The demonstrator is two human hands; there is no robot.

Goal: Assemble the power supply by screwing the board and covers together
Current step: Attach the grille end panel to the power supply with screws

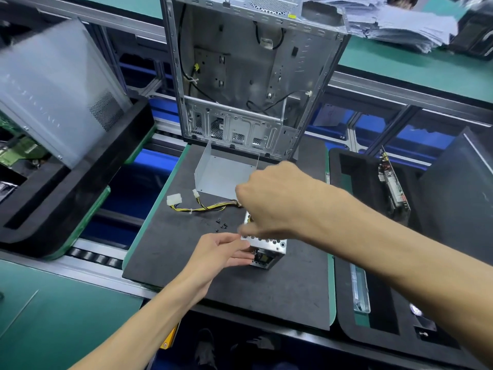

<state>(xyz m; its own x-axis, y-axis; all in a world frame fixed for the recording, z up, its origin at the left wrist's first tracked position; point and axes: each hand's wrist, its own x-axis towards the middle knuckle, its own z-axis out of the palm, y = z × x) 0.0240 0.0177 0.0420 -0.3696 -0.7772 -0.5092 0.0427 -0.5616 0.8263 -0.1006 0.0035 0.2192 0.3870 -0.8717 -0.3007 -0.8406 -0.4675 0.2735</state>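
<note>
Both hands work at the power supply housing, left steadying, right over the top.

The left hand (224,249) reaches in with straight, relaxed fingers touching the near end of the power supply housing (266,252), which sits on the black mat (240,289); the right hand (269,201) hangs curled over its perforated top, fingertips blurred, so I cannot tell whether it pinches a screw. This looks like an early step, seating the board in the lower shell. Left of the housing lie loose black screws (222,225) and the yellow-black cable harness (202,206); just behind it stands the bent metal cover (221,174), not yet fitted, and further back the open computer case (248,76), holding only cables. Next, a screw probably needs picking up and aligning. Right of the housing, a black tray (354,166) holds an upright circuit card (392,185).
</note>
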